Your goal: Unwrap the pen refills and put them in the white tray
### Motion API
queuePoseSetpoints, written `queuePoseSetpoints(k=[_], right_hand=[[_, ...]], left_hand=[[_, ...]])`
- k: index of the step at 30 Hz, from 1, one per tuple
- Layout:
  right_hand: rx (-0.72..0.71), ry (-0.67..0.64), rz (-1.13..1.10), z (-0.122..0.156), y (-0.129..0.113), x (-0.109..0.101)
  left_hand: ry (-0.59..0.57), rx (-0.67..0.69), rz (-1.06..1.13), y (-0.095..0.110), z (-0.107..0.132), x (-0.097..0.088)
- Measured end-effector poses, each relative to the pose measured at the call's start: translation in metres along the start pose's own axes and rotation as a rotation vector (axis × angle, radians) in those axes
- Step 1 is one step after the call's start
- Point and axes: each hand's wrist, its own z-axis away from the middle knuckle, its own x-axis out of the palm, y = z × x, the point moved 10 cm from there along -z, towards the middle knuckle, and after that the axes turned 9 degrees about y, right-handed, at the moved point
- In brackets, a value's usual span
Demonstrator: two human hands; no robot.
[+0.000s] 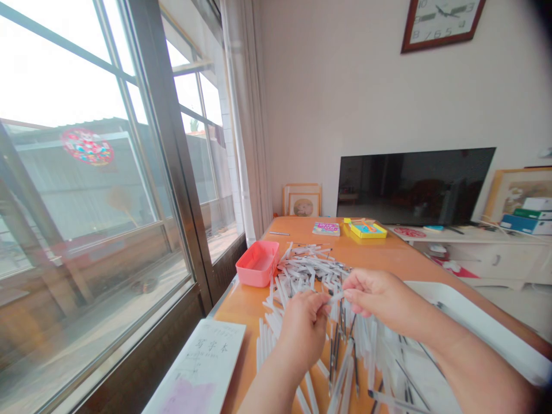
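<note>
Between both hands is a short stretch of a translucent white pen barrel [336, 297]. My left hand [304, 328] is closed in a pinch on its near end. The fingertips of my right hand [366, 290] pinch the other end. Below and around the hands lie many loose translucent pen barrels [345, 374] and thin black pen refills [334, 351]. A dense heap of similar pen parts [308, 267] spreads beyond my left hand. Under my right forearm, a white tray [487, 328] holds some dark, thin pieces.
A pink plastic box [257, 264] stands by the heap at the table's left edge. A notebook [200, 365] lies at near left. Farther back on the table [297, 224] are a colourful booklet [326, 229] and a yellow box [368, 229]. Glass doors [116, 230] run along the left.
</note>
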Motion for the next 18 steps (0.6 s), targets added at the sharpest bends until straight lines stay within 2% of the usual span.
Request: queuePoseSetpoints(k=[8,11,14,18], right_hand=[[-0.077,0.022,0.152,0.001,-0.001,-0.005],[-0.084,0.068,0.191,-0.001,-0.002,-0.006],[-0.057,0.112,0.193,-0.004,-0.002,-0.007],[0.003,0.074,0.127,-0.006,0.003,-0.009]], left_hand=[[-0.046,0.037,-0.035,0.008,0.000,0.004],[-0.046,0.033,-0.028,0.009,0.000,0.005],[-0.013,0.009,0.005,0.004,0.000,0.005],[-0.015,-0.049,0.096,-0.003,-0.001,0.005]])
